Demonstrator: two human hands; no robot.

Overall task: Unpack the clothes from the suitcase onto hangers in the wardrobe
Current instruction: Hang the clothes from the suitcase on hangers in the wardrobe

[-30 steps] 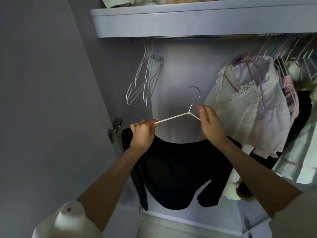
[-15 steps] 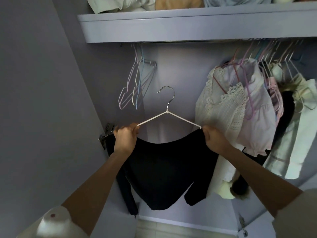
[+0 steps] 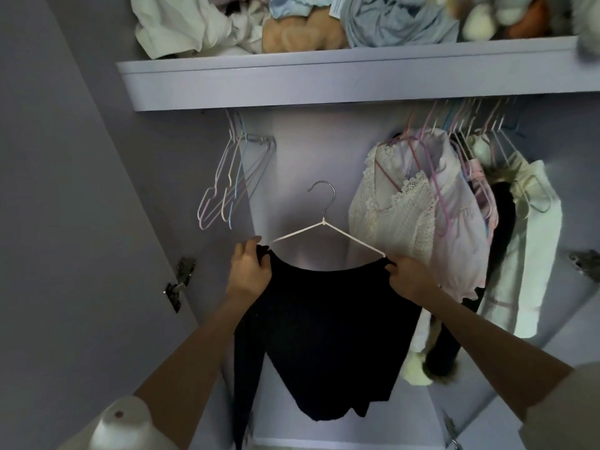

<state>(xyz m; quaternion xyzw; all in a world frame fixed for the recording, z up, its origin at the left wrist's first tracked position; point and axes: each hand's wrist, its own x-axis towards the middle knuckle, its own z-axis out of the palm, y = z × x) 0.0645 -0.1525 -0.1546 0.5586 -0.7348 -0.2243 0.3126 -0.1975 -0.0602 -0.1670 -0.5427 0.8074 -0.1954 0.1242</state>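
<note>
— What have you got on?

— A short-sleeved top in a pale off-white cloth. My left sleeve [image 3: 120, 423] bunches into a rounded fold at the lower left corner, and there is one small dark reddish spot on it, near the top of the fold.

— And the other side?

— My right sleeve [image 3: 565, 404] is the same pale cloth, cut off by the lower right edge. Both forearms are bare below the sleeves. My left hand [image 3: 248, 271] and right hand [image 3: 410, 277] wear no gloves.
</note>
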